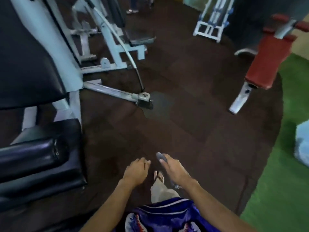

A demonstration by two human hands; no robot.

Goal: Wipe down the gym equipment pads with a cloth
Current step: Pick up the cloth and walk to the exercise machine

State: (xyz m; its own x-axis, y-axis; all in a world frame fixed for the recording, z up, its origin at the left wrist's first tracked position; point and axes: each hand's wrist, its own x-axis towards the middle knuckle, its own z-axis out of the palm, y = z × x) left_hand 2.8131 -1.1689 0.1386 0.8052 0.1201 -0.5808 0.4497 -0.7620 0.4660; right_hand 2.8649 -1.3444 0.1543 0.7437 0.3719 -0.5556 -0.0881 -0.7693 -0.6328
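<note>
My right hand point(174, 170) is shut on a grey cloth point(161, 157); one end pokes out past my fingers and another bit hangs below my wrist. Beside it, my left hand point(136, 171) has loosely curled fingers and holds nothing that I can see. Both hands hover over the dark floor, apart from any pad. On the left stands a machine with a black back pad point(25, 64), a black roller pad point(28, 153) and a black seat pad point(50, 173). A red padded bench point(267, 59) stands at the upper right.
The machine's white frame and a low floor bar point(113, 93) jut out at centre left, beside a wet patch point(158, 106). Another white frame point(210, 22) stands at the back. Green turf point(284, 181) borders the brown mat on the right. A person's feet show far behind.
</note>
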